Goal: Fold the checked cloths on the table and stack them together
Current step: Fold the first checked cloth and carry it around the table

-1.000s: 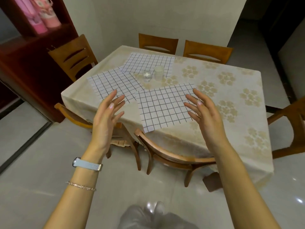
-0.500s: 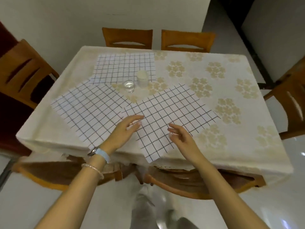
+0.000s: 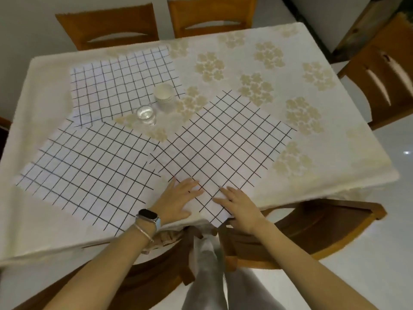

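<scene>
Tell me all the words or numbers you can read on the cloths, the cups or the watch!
There are none to read.
The near checked cloth, left checked cloth and far checked cloth show only grid lines.
The tablecloth shows only flower prints.
The paper cups and the glass look plain.
The watch has a dark screen.

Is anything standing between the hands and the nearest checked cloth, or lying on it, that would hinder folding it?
Nothing visible does. The left hand and right hand rest flat on the near corner of the cloth. The glass and cup stack stand beyond its far left edge, off it.
</scene>
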A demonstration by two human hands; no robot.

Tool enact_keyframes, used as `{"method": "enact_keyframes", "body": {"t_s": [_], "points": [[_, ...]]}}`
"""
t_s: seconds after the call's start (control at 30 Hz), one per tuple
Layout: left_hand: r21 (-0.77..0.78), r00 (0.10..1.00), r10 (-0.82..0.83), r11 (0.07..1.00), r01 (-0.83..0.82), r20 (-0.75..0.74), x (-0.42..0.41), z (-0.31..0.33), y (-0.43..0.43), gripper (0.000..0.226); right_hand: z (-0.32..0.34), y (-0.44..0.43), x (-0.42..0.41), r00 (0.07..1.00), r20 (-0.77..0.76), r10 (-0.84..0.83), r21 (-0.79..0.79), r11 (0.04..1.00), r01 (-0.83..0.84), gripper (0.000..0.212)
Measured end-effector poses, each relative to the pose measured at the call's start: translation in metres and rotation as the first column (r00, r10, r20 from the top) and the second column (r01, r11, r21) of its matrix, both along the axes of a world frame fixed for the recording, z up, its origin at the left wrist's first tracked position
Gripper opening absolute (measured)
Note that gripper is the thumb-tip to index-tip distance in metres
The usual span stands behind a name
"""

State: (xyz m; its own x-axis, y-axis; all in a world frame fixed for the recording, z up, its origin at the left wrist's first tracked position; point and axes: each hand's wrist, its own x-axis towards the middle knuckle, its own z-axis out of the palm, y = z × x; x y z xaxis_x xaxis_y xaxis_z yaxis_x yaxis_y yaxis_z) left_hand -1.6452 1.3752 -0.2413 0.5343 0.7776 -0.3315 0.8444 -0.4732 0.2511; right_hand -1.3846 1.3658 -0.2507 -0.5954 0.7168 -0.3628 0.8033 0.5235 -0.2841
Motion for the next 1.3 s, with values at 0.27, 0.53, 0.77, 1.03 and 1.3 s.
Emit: {"method": "enact_keyframes", "body": {"t_s": [0.27,0.53,0.77,1.03,1.3], "points": [[-0.031,0.997,0.004,1.000,-0.001,0.077,-0.007,-0.018,-0.001,0.074,-0.002,-0.003,-0.003,0.987,-0.146,-0.073,0.101,0.991,0.088,0.049],[0.055,0.969,0.033,0.997,-0.048,0.243,-0.016,-0.012,0.013,0.049,0.020,-0.004,0.006,0.797,-0.457,-0.395,0.008,0.894,0.448,0.033],[0.215,0.911,0.151,0.945,-0.248,0.385,-0.029,0.003,0.042,0.035,0.049,0.002,0.041,0.504,-0.575,-0.644,-0.195,0.707,0.680,0.012],[-0.162,0.607,0.483,0.847,-0.506,0.631,-0.004,0.036,0.080,0.026,0.074,0.022,0.089,0.208,-0.684,-0.699,-0.304,0.533,0.789,0.014],[-0.426,0.295,0.624,0.740,-0.520,0.724,0.046,0.047,0.135,0.016,0.076,0.072,0.134,0.049,-0.677,-0.735,-0.360,0.389,0.848,0.019]]}}
